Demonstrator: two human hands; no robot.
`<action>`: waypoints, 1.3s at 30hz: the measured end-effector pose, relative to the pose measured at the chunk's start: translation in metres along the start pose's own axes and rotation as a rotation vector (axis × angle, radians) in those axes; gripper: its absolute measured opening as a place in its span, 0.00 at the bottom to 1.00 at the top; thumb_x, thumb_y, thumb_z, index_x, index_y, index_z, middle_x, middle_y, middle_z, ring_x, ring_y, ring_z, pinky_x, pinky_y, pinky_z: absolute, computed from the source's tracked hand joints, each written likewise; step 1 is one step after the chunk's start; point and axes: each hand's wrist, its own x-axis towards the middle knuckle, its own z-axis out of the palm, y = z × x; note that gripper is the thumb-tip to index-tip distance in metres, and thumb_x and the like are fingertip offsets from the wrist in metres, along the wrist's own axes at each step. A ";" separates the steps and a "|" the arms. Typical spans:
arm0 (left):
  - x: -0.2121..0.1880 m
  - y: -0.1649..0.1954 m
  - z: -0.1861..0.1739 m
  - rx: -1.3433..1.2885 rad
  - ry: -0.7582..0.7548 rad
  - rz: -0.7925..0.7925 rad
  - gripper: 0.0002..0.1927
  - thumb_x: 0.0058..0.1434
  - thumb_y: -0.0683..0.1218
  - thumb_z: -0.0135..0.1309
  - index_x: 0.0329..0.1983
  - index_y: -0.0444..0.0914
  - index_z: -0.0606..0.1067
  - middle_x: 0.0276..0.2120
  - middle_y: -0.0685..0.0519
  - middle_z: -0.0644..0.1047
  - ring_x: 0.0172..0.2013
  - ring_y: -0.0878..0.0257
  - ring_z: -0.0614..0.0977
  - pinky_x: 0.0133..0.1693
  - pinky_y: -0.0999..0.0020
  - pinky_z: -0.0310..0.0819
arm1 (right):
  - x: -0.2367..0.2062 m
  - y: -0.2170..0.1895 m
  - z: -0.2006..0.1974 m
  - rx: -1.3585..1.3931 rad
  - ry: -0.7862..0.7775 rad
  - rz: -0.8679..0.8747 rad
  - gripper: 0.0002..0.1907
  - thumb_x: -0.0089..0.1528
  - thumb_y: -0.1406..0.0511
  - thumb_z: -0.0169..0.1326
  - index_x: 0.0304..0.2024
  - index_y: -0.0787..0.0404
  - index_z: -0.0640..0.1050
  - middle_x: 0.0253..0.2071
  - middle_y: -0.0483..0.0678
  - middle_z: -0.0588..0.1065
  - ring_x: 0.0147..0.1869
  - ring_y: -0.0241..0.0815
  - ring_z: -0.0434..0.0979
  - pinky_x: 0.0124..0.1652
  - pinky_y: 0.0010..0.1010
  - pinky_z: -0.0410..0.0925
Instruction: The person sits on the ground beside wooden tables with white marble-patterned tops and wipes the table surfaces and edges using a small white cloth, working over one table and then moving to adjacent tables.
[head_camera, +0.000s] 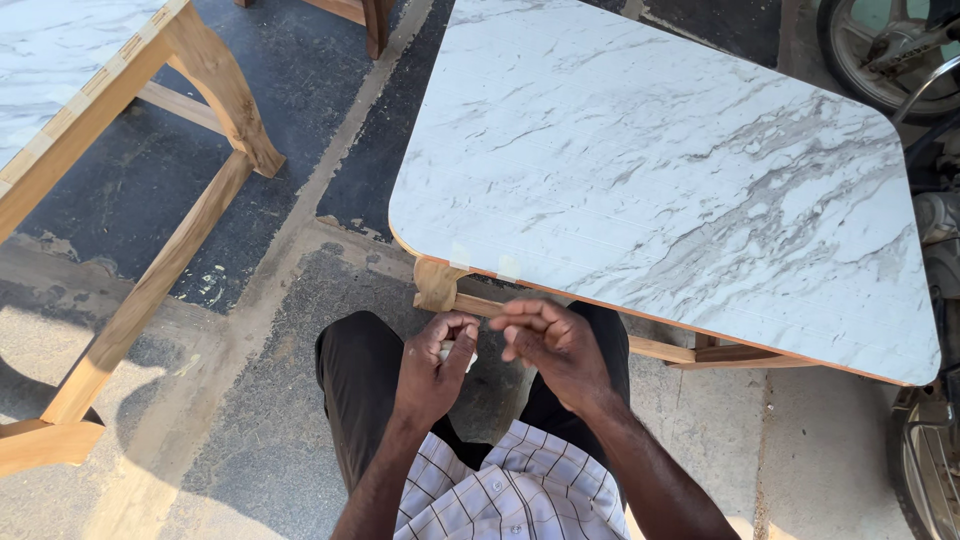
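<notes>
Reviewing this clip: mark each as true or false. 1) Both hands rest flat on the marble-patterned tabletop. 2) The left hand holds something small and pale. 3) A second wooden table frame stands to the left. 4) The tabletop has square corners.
1) False: the left hand and right hand are raised in front of the tabletop, below its near edge.
2) True: a small pale object shows between its fingers; what it is cannot be told.
3) True: a wooden table frame stands there.
4) False: the corners are rounded.

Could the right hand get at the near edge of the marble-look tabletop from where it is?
Probably yes. The right hand is raised just before the tabletop, close to its near edge, with nothing between them. The left hand, pinching something small and pale, sits off to the side.
</notes>
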 end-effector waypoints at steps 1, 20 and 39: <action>0.001 0.001 0.002 -0.051 0.077 0.002 0.19 0.70 0.54 0.56 0.50 0.33 0.79 0.30 0.54 0.81 0.31 0.70 0.82 0.33 0.74 0.76 | 0.005 -0.016 -0.006 -0.291 0.151 -0.135 0.14 0.67 0.70 0.56 0.56 0.62 0.77 0.48 0.50 0.83 0.42 0.37 0.82 0.37 0.28 0.74; 0.158 0.035 -0.027 0.222 0.371 0.456 0.14 0.61 0.38 0.56 0.50 0.30 0.78 0.47 0.43 0.82 0.43 0.58 0.87 0.43 0.66 0.82 | 0.076 -0.104 0.004 -0.922 -0.193 -0.374 0.22 0.60 0.78 0.52 0.57 0.60 0.71 0.51 0.50 0.70 0.52 0.44 0.76 0.46 0.35 0.76; 0.151 0.042 -0.027 0.261 0.331 0.487 0.12 0.59 0.37 0.58 0.46 0.31 0.78 0.43 0.45 0.82 0.42 0.56 0.86 0.42 0.64 0.81 | 0.079 -0.112 -0.005 -1.065 -0.264 -0.237 0.18 0.66 0.73 0.52 0.58 0.57 0.70 0.46 0.48 0.72 0.51 0.44 0.77 0.46 0.37 0.73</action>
